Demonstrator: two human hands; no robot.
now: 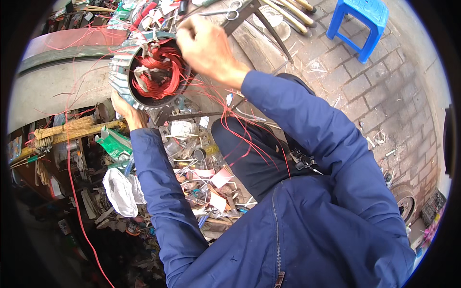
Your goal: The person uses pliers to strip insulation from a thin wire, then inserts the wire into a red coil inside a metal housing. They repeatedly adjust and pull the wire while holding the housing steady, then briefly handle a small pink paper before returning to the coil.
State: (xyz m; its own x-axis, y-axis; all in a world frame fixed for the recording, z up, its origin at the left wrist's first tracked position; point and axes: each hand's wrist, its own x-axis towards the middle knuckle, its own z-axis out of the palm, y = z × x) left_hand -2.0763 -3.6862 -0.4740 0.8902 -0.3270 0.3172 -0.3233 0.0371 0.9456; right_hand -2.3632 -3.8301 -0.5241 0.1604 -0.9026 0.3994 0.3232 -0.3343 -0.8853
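Red coils (161, 72) upper left, inside the housing (118, 77) our left grip (127, 113) holds; right grip (204, 47), can't tell; white container (183, 128) print's too blurry.

The floor of grey brick paving (413, 93) takes the right side of the frame. On it, at the upper right, there stands upright a bright blue plastic stool (367, 9), and small pale scraps (315, 66) lie scattered. At the top centre, worn brown wooden planks (259, 53) carry several long tools with light wooden handles (294, 15), lying side by side. In the lower left, a mixed heap of scraps (103, 218) bears a crumpled white plastic bag (120, 192); what is under this heap, I cannot tell.
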